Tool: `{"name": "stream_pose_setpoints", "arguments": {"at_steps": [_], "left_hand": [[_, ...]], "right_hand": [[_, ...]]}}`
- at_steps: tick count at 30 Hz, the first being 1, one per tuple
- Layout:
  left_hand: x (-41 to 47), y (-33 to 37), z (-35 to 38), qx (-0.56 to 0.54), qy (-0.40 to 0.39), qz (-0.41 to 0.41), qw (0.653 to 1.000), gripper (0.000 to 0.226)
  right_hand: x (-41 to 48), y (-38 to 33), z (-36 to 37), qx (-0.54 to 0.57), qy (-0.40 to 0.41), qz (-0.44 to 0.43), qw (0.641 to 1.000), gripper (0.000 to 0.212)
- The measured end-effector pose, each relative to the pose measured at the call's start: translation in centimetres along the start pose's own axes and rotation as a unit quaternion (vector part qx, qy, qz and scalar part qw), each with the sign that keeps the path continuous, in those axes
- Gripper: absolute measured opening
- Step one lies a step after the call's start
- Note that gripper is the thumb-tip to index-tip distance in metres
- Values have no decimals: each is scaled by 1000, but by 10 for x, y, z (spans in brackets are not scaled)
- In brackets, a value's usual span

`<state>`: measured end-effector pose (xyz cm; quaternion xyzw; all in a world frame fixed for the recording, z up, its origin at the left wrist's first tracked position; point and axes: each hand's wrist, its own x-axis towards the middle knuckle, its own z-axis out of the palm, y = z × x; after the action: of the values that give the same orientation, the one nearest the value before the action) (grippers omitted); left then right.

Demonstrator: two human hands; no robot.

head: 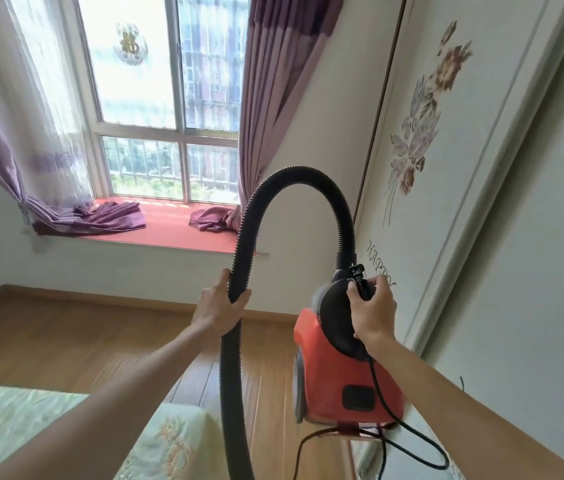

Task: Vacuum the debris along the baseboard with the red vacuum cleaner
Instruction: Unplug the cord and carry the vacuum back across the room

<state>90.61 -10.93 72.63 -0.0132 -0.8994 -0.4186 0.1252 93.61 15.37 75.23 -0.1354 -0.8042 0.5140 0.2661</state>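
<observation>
The red vacuum cleaner (329, 375) hangs in the air at lower centre-right, red body with a black top. My right hand (374, 313) grips its black top together with the power plug (358, 275), and the black cord (408, 441) trails down below. A black ribbed hose (294, 181) arches up from the cleaner and drops down the middle of the view. My left hand (221, 306) is closed around that hose. The wooden baseboard (100, 297) runs under the window wall. I cannot make out any debris, and the hose's nozzle end is out of view.
A bed with a pale green cover (65, 431) fills the lower left. The wood floor (83, 341) lies ahead. A white wardrobe with flower decals (464, 168) stands close on the right. A red-topped window seat (176, 230) with purple curtains (273, 98) sits at the far wall.
</observation>
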Motion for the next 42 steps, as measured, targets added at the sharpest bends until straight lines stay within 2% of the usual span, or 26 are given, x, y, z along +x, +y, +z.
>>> {"name": "stream_pose_setpoints", "arguments": {"at_steps": [11, 25, 35, 42], "left_hand": [[225, -54, 79, 25, -47, -3, 999, 34], [408, -76, 200, 22, -98, -21, 995, 35], [519, -115, 313, 44, -117, -88, 988, 34], [553, -167, 398, 49, -132, -145, 979, 33]], "right_hand": [[162, 67, 141, -48, -6, 39, 998, 22], [319, 146, 230, -32, 31, 57, 997, 20], [456, 263, 304, -54, -39, 110, 992, 18], [496, 359, 360, -89, -92, 165, 978, 21]]}}
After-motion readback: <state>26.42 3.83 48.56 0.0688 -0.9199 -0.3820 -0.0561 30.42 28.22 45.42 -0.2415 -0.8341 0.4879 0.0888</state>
